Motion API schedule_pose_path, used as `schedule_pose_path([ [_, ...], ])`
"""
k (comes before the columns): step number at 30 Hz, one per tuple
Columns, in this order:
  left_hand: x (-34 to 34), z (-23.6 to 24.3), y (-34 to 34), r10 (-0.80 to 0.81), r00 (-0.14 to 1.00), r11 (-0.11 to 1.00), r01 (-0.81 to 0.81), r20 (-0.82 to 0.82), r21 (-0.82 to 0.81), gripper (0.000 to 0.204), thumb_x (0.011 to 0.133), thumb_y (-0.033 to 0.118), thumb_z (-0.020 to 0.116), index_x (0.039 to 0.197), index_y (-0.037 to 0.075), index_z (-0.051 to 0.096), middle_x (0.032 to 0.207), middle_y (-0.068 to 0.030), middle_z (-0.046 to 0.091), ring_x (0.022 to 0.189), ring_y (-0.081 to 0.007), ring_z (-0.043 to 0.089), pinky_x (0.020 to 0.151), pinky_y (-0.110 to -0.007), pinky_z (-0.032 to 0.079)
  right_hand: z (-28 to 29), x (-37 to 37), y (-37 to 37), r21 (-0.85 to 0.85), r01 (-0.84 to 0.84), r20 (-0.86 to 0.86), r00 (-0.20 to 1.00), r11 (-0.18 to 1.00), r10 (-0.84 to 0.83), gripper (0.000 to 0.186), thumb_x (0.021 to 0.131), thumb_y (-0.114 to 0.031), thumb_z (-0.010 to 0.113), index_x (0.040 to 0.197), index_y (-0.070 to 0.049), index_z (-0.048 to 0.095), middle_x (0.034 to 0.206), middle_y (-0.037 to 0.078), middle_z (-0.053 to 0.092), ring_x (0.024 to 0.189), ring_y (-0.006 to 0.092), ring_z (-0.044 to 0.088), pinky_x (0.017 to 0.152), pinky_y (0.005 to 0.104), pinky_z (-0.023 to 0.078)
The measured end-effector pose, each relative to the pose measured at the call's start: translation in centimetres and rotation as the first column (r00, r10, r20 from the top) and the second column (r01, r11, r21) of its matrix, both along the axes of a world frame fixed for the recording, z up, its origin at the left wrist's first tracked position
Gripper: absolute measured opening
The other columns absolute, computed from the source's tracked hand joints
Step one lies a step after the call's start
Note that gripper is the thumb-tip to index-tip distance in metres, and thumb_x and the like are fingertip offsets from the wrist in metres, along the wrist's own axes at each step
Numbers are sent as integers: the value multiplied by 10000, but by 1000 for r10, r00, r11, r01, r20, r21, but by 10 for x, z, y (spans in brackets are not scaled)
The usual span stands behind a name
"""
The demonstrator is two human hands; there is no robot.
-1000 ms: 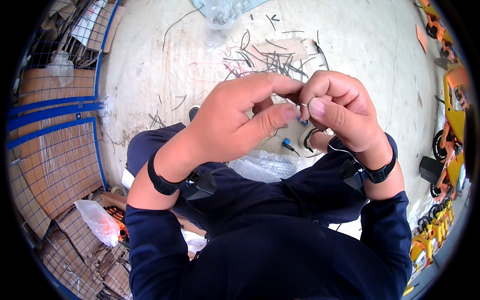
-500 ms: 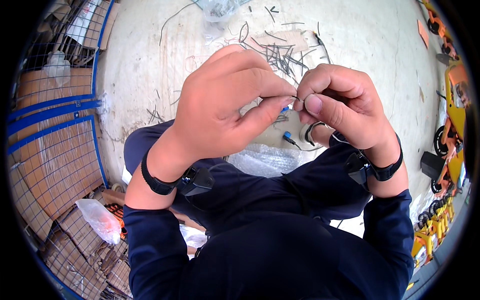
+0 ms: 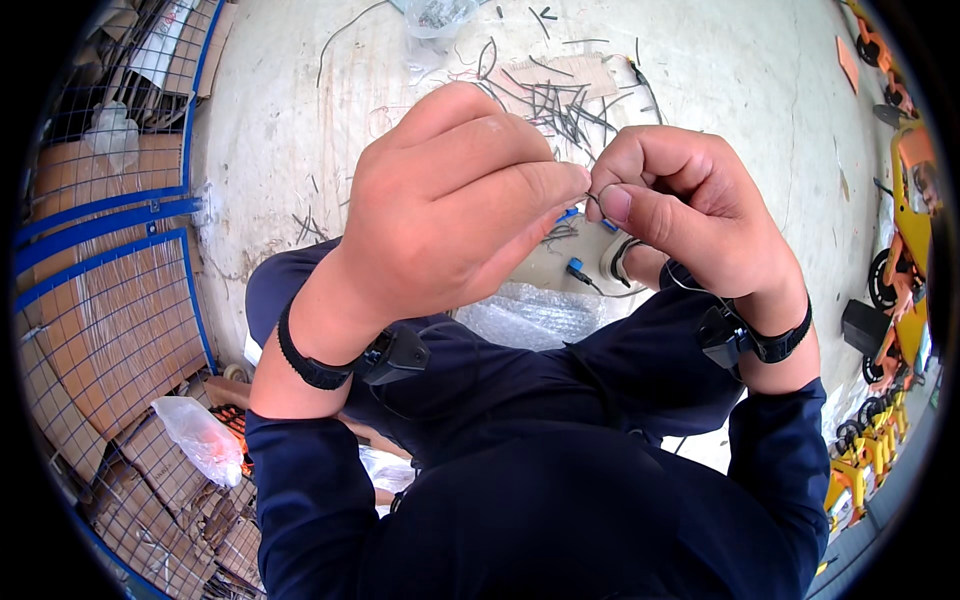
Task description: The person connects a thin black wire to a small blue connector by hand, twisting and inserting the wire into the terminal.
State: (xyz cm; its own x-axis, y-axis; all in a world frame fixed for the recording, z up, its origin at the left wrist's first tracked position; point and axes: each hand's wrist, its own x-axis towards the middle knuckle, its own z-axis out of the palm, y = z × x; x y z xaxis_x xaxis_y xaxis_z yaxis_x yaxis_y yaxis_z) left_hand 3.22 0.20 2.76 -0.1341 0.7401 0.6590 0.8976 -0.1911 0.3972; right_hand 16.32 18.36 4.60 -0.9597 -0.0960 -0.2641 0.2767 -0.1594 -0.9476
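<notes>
Over my lap, both hands meet fingertip to fingertip. My right hand (image 3: pixel 680 200) pinches a thin dark wire (image 3: pixel 593 197) between thumb and forefinger. My left hand (image 3: pixel 450 200) is closed in a pinch at the same short stretch of wire; its thumb is mostly hidden behind the fingers. A blue connector (image 3: pixel 576 267) with a dark cable end hangs or lies below my hands, and its grey lead curves off under my right wrist. More blue pieces (image 3: pixel 609 225) show just under the fingertips, partly covered.
Many short black tube or cable pieces (image 3: pixel 565 110) lie scattered on flattened cardboard (image 3: pixel 600 75) ahead. A clear plastic bag (image 3: pixel 435 18) is beyond them. Bubble wrap (image 3: pixel 530 315) lies between my legs. A blue mesh cage (image 3: pixel 110 225) with cardboard stands left; yellow-orange wheeled frames (image 3: pixel 905 200) line the right.
My left hand has turned, its fingers folding over so the thumb is now mostly hidden. My right hand has barely shifted and still pinches the wire.
</notes>
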Motion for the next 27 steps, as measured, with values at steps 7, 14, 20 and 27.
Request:
schedule_pose_path([
  [7, 0, 0, -1, 8, 998, 999, -6, -67, 35, 336, 590, 25, 745, 922, 77, 730, 751, -25, 609, 666, -207, 520, 585, -291, 421, -2, -1, 1, -13, -63, 3, 998, 998, 63, 109, 915, -40, 537, 914, 37, 615, 761, 14, 603, 491, 21, 399, 441, 186, 312],
  [14, -2, 4, -3, -5, 998, 1000, 6, -59, 18, 321, 612, 51, 757, 928, 101, 735, 747, -14, 603, 676, -202, 512, 593, -285, 418, -4, -1, 0, 12, -43, -49, 998, 999, 44, 110, 884, -30, 550, 864, 34, 638, 715, 16, 617, 504, 26, 448, 460, 191, 352],
  [20, -4, 3, -4, -27, 999, 999, 27, -33, 20, 308, 628, 54, 762, 930, 107, 735, 751, -10, 601, 679, -200, 512, 593, -281, 418, -6, 1, -6, 124, 6, -160, 987, 992, 14, 125, 877, -12, 538, 823, 39, 639, 658, 19, 603, 454, 36, 478, 423, 183, 356],
  [27, -8, 6, -6, -33, 999, 999, 33, -19, 14, 302, 637, 42, 755, 932, 103, 735, 756, -15, 608, 679, -196, 512, 590, -278, 415, -5, 0, -9, 70, -10, -167, 986, 997, 21, 148, 898, -13, 509, 859, 49, 637, 648, 13, 590, 440, 19, 408, 410, 188, 316],
])
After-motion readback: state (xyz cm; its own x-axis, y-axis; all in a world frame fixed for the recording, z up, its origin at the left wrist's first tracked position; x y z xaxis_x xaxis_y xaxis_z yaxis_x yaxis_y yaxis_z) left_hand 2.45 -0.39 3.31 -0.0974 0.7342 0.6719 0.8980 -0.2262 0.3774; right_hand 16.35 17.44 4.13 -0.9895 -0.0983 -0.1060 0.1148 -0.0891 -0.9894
